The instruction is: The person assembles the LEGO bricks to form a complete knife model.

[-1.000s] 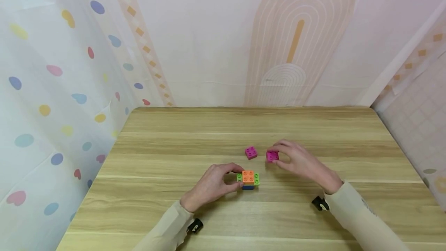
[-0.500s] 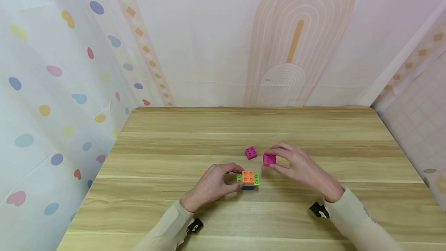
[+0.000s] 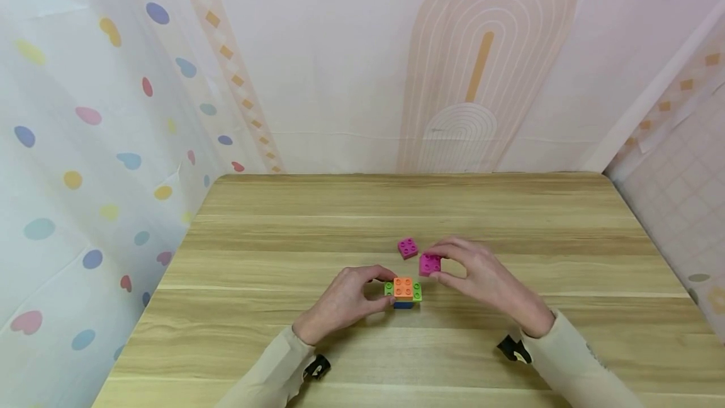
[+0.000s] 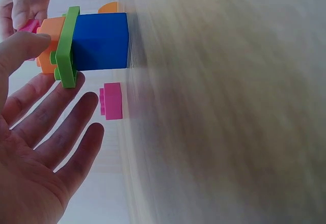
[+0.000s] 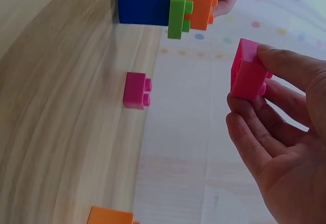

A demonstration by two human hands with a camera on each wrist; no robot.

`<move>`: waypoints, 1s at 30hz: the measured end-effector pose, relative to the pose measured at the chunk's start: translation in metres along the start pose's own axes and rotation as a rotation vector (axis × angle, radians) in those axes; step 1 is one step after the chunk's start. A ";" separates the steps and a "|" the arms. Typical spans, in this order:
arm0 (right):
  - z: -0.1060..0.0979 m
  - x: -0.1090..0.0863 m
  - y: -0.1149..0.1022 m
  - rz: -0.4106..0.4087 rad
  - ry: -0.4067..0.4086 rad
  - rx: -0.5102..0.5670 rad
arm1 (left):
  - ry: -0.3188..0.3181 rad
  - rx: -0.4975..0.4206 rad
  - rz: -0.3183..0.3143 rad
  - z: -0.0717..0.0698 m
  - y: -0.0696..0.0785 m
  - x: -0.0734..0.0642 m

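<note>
My left hand [image 3: 350, 300] pinches a small stack of toy bricks by its orange top brick [image 4: 52, 36], thumb on one side and fingers on the other. Below the orange brick come a wider green plate [image 4: 66, 51] and a tall blue brick [image 4: 101, 42] standing on the table. My right hand [image 3: 478, 272] holds a pink brick [image 5: 249, 71] between thumb and fingertips, off the table, just behind and right of the stack. Its studs face up. A second pink brick [image 3: 408, 248] lies on the table behind the stack.
Another orange brick [image 5: 109, 216] stands on the wooden table [image 3: 294, 219], hidden from the head view. A patterned curtain [image 3: 340, 80] hangs behind and to the left of the table. Black devices [image 3: 318, 367] are strapped at both wrists.
My right hand has carried its pink brick left and toward me, closer to the stack. The left hand, the stack and the pink brick on the table have stayed put.
</note>
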State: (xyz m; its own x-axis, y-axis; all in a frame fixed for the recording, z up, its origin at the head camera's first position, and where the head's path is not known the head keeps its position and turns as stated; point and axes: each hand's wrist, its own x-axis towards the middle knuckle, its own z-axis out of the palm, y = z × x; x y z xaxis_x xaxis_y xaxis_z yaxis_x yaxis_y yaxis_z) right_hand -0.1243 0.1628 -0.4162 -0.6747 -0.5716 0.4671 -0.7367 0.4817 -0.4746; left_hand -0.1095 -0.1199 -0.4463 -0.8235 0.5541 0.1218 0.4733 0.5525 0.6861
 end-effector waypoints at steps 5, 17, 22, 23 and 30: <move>0.003 0.001 -0.004 -0.008 0.007 0.024 | -0.001 0.000 -0.003 0.000 0.000 0.000; 0.011 0.003 -0.015 0.023 -0.056 0.072 | -0.002 -0.002 0.023 -0.001 -0.002 0.000; 0.016 0.003 -0.019 0.051 -0.096 0.108 | -0.006 -0.003 0.026 -0.001 -0.002 0.000; 0.017 0.003 -0.020 0.054 -0.102 0.110 | -0.005 -0.002 0.027 -0.001 -0.002 0.000; 0.023 0.003 -0.020 0.037 -0.119 0.079 | -0.001 0.000 0.030 0.000 -0.002 -0.001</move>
State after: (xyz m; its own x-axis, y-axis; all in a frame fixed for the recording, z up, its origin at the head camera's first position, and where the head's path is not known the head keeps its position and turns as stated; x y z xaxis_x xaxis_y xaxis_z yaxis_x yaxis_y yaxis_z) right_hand -0.1104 0.1359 -0.4220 -0.6872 -0.6318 0.3585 -0.7026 0.4527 -0.5490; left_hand -0.1102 -0.1217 -0.4479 -0.8088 0.5707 0.1418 0.4975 0.5355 0.6824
